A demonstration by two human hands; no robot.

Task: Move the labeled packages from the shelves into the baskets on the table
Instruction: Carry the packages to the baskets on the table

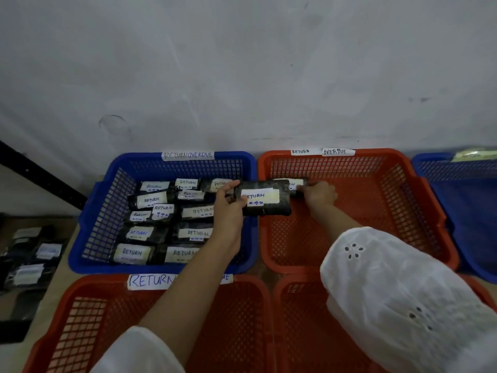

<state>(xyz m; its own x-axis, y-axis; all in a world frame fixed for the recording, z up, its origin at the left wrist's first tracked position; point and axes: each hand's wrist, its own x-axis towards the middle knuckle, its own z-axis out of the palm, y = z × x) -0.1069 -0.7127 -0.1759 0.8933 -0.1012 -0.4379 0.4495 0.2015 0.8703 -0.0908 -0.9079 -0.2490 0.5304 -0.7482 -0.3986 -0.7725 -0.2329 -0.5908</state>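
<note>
At the rear of the worktop (pixel 53 292), against the wall: two mesh baskets side by side, a blue basket (pixel 115 205) on the left and an orange basket (pixel 419 200) on the right, each tagged RETURN and OVERDUE on its back rim. Blue basket: about a dozen dark wrapped packages (pixel 145 232), white RETURN labels up, laid in rows. Orange basket: holds nothing but what the hands carry. Left hand (pixel 228 208): clamped on the left end of the held package (pixel 265 200), thumb on the near side, fingers over the top; label up, reading RETURN with a date. This package hangs over the shared rims, most of it over the orange basket's rear left corner, long axis running left to right. Right hand (pixel 321 195): fingers curled round the right end of a second package (pixel 298 184), just behind the held one and partly hidden by it; whether it already rests on the basket floor cannot be told. Judgement: the next move is a short drop, down and slightly right from the left hand, with the long axis kept parallel to the back wall. Also present: two orange baskets (pixel 80 319) nearer the person, a further blue basket (pixel 462 211) at the right edge, and more labeled packages on a shelf (pixel 29 265) to the left.
</note>
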